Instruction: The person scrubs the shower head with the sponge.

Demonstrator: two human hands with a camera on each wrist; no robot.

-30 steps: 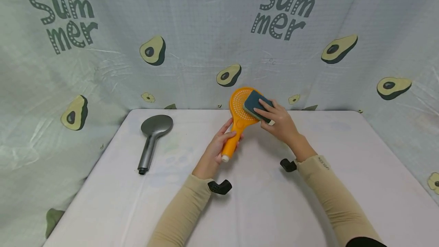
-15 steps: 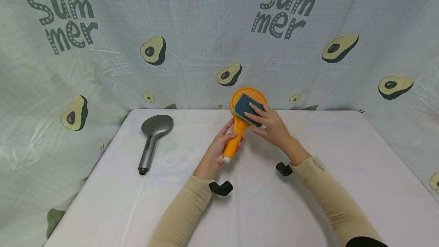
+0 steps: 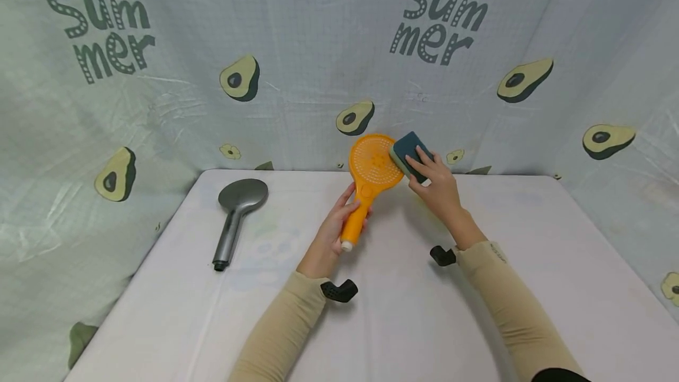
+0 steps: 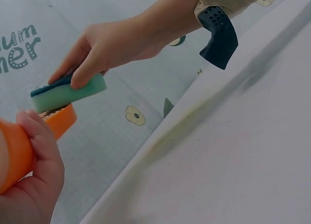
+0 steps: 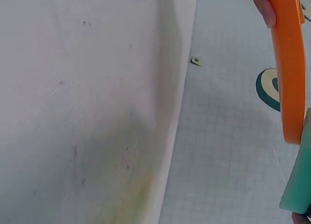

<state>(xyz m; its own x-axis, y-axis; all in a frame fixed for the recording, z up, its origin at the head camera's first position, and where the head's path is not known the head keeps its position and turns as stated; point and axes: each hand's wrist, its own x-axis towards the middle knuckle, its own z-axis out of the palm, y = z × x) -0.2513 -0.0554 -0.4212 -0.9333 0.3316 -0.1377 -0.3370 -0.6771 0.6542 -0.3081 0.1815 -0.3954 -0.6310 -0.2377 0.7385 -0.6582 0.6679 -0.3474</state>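
My left hand (image 3: 335, 226) grips the handle of an orange shower head (image 3: 374, 161), held up above the table with its round, perforated face toward me. A sponge (image 3: 411, 155), dark blue on top and light green beneath, is pinched between the thumb and fingers of my right hand (image 3: 439, 190). It overlaps the right rim of the shower head's face. From the left wrist, the sponge's green side (image 4: 68, 96) lies right at the orange rim (image 4: 63, 121). The right wrist view shows the shower head's edge (image 5: 290, 68) beside the green foam (image 5: 299, 175).
A grey shower head (image 3: 239, 211) lies on the left part of the white-covered table (image 3: 403, 323), its handle toward me. Behind the table's back edge hangs a pale curtain (image 3: 307, 34) printed with avocados and lettering. Black wrist cameras (image 3: 339, 291) sit on both sleeves.
The sponge went left and down across the orange shower head's face, then back up and right to its right rim. The left hand has barely shifted; the grey shower head stays put.
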